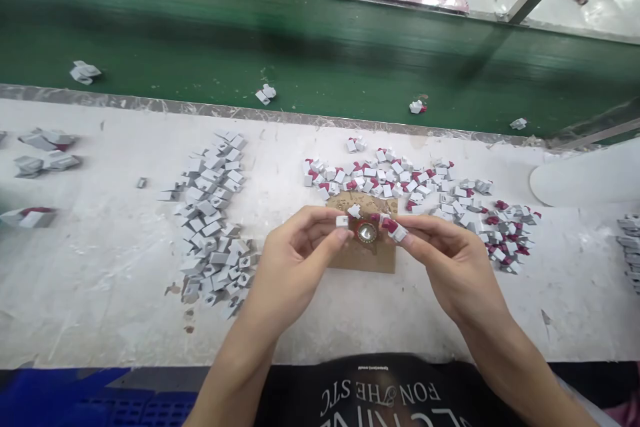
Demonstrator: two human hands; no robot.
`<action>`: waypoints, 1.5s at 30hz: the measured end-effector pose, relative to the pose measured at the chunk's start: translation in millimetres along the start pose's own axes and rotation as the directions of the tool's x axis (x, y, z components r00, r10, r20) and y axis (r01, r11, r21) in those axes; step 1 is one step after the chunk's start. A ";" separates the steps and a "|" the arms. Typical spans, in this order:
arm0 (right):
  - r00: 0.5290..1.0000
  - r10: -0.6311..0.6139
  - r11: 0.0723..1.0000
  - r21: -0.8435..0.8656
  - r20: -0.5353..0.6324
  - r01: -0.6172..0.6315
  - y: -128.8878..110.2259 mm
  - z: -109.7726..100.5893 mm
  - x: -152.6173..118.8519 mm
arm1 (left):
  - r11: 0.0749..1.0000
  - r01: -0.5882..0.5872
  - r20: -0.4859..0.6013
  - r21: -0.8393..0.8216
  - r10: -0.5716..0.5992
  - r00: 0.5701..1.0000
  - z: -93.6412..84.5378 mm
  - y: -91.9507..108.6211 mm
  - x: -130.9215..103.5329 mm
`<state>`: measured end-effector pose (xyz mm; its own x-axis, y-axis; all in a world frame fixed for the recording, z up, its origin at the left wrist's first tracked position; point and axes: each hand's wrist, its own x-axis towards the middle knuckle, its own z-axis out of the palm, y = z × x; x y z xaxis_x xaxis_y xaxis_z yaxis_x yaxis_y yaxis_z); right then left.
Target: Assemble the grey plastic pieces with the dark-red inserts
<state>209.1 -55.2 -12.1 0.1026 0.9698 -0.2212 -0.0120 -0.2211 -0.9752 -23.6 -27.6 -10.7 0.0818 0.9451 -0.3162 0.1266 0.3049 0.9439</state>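
Note:
Between thumb and fingers, my left hand (300,253) pinches a small white plastic block (342,221). My right hand (447,257) is closed on a white and dark red plastic piece (395,229). Both hands are held over a brown cardboard sheet (365,263), close together but apart. Between them a round metal-rimmed part (367,233) shows on the cardboard. Just above it is another small white piece (355,211). The far fingers of each hand are partly hidden behind the thumbs.
A heap of light grey blocks (210,213) lies to the left. Red and white pieces (380,177) spread behind the cardboard and to the right. Along the back runs a green belt (200,40) carrying a few pieces. A white rounded object (585,173) stands at the right.

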 end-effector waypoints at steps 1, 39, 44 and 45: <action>0.999 0.030 0.998 0.058 0.010 -0.031 -0.8 -0.3 2.1 | 0.999 -0.004 0.036 -0.050 0.005 0.999 5.5 4.0 0.9; 0.961 -0.217 0.776 -0.567 0.171 0.276 -35.0 6.5 134.5 | 0.912 -0.251 0.059 0.326 0.245 0.968 17.3 39.3 87.4; 0.942 -0.297 0.597 -0.739 0.157 0.312 -39.0 39.6 250.2 | 0.828 -0.179 -0.181 0.532 0.318 0.931 26.5 52.4 182.6; 0.943 -0.288 0.590 -0.746 0.164 0.310 -39.3 44.0 262.3 | 0.823 -0.163 -0.187 0.544 0.308 0.933 29.9 53.0 197.3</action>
<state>192.7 212.4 -32.3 -0.0634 0.9955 0.0707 0.7663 0.0939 -0.6356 28.8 171.5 -25.9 -0.0698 0.9975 0.0136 0.6285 0.0334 0.7771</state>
